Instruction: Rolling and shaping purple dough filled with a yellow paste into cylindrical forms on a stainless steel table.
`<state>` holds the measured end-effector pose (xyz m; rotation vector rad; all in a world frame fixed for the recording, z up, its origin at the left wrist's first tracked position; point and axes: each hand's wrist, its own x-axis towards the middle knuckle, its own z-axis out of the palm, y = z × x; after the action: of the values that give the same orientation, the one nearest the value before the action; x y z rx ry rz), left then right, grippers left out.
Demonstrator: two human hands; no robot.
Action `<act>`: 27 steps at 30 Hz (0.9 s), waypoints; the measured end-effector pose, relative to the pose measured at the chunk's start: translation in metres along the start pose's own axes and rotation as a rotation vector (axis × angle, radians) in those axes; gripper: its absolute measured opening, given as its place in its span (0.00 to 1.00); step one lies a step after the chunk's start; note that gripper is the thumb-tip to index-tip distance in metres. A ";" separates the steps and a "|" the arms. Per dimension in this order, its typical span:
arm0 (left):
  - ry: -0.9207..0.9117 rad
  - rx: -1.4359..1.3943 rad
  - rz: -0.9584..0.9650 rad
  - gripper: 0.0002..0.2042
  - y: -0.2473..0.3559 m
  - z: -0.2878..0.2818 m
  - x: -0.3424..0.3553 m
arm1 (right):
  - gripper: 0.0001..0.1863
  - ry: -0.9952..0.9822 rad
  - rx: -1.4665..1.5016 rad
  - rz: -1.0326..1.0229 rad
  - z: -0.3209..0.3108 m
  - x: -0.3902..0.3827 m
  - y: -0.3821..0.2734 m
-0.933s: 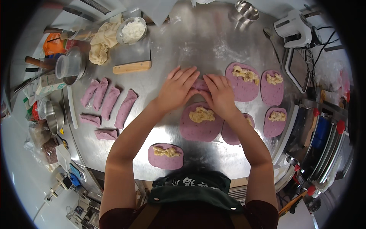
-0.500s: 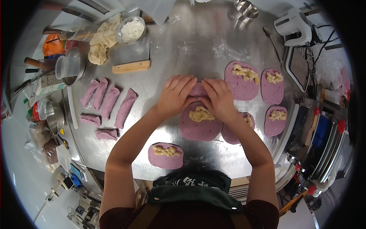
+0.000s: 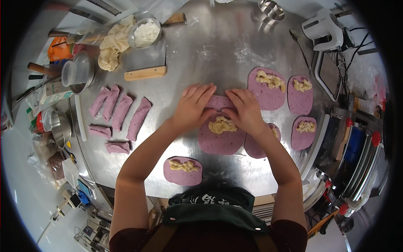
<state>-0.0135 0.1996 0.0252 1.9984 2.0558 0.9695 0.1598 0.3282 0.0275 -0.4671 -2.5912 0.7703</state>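
A flat purple dough sheet point(image 3: 221, 142) with a pale yellow filling point(image 3: 222, 125) lies in the middle of the steel table point(image 3: 201, 54). My left hand point(image 3: 192, 106) and my right hand point(image 3: 244, 108) both press on its far edge, which is folded toward the filling. Three more filled purple sheets point(image 3: 267, 87) lie to the right, another sheet point(image 3: 257, 147) is half hidden under my right forearm, and one filled sheet point(image 3: 183, 170) lies near the front edge. Several rolled purple dough pieces point(image 3: 121, 112) lie in a row at the left.
A wooden-handled scraper point(image 3: 145, 73), a bowl of white flour point(image 3: 145, 32), a cream cloth point(image 3: 111, 45) and a clear measuring cup point(image 3: 77, 72) stand at the back left. A metal ring point(image 3: 271, 8) is at the back, and a white hand mixer point(image 3: 326, 27) at the back right.
Both hands have drawn closer to me, bringing the far edge of the dough sheet toward the filling.
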 end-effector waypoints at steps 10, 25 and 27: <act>-0.225 -0.053 -0.008 0.26 0.005 -0.001 0.004 | 0.24 -0.101 0.024 0.014 -0.003 0.001 0.000; -0.441 -0.015 -0.223 0.16 0.013 -0.019 0.034 | 0.17 -0.428 0.175 0.197 -0.012 0.037 0.004; -0.398 -0.007 -0.220 0.16 0.007 -0.029 0.035 | 0.18 -0.434 0.354 0.219 -0.013 0.051 0.003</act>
<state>-0.0262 0.2214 0.0639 1.7396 1.9841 0.4894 0.1220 0.3580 0.0500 -0.5244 -2.7203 1.5206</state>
